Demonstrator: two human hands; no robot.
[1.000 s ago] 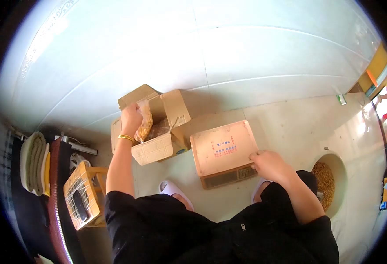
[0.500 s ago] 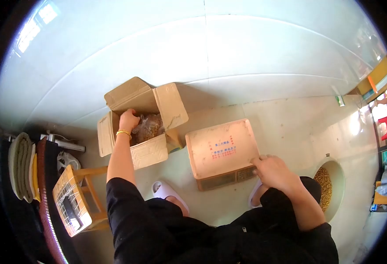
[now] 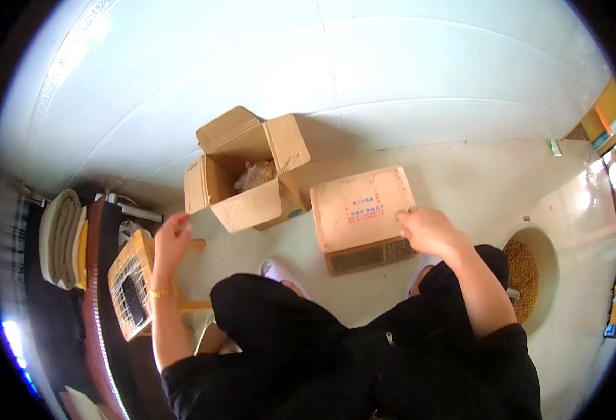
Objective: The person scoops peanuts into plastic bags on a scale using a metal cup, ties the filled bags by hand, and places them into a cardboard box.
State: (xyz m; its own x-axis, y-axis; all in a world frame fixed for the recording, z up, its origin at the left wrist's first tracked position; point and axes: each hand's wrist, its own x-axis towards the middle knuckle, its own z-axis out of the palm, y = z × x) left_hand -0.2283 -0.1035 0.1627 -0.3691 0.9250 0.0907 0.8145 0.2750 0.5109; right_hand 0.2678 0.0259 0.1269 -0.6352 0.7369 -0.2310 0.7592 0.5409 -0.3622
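Currently split between a closed carton (image 3: 362, 203) and a stool (image 3: 140, 246)

Touching the near right corner of the closed carton's top with the right grip (image 3: 430, 231), fingers bent inward; cannot tell whether pinching the edge or only resting against it. Holding the left grip (image 3: 171, 246) well apart from that, raised beside the upper end of the wooden stool, fingers loosely curled, partway open and empty-looking, a little blurred. Wearing a gold bracelet (image 3: 159, 293) on the left wrist.

Facing the closed carton on the pale floor (image 3: 364, 308), flat-topped and printed in red and blue. Just beside it to the left, near the wall (image 3: 322, 63), an open carton (image 3: 248, 210) with flaps spread outward and a clear plastic bag (image 3: 257, 175) lying inside; cannot make out the bag's contents clearly.

Dressed in black, with pale lilac slippers (image 3: 274, 271) set apart at either side of the closed carton's near end. Flanked on the right, just past the knee, by a pale tub (image 3: 549, 276) of yellow kernels (image 3: 522, 276), and on the left by the stool, with a dark object (image 3: 134, 301) on its corded seat. Bordered farther left by a folded grey-green cloth (image 3: 60, 241).
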